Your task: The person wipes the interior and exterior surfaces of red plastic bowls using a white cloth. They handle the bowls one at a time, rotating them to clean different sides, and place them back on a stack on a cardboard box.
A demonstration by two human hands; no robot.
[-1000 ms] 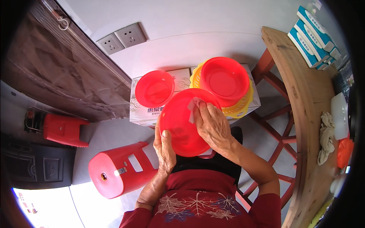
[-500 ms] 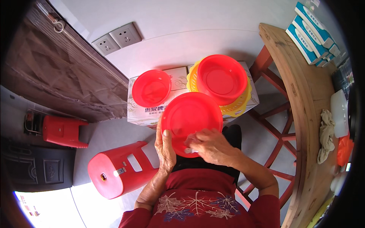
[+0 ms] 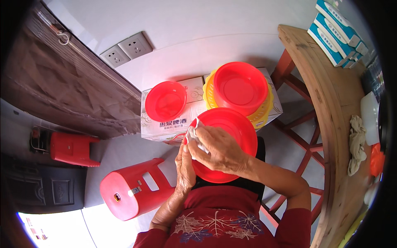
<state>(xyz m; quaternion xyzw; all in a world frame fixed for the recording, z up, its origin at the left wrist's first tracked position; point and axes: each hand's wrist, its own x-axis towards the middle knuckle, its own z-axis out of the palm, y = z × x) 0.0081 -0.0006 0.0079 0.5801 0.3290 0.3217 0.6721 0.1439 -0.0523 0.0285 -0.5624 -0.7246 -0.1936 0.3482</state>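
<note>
A round red plastic basin [image 3: 246, 134] is held over my lap. My left hand [image 3: 185, 167] grips its left rim, thumb on the inner side and fingers mostly hidden beneath. A crumpled whitish cloth [image 3: 192, 134] is bunched in my right hand [image 3: 221, 152], pressed against the basin's upper left rim close to my left fingertips. Beyond the basin, a smaller red bowl [image 3: 166, 101] rests on a white printed carton [image 3: 155, 130]. To its right a deep red basin [image 3: 240, 88] sits on a yellow scalloped plastic basket [image 3: 210, 91].
A red plastic stool [image 3: 124, 194] lies tipped over at the left, with another red stool [image 3: 70, 148] farther off. Along the right runs a wooden table [image 3: 320, 103] bearing blue-and-white boxes [image 3: 337, 31] and a beige cloth [image 3: 356, 144]. Wall sockets [image 3: 135, 45] are at the back.
The held basin has shifted right and slightly toward me. My right hand, with the cloth, has moved from the basin's near side up to its left rim.
</note>
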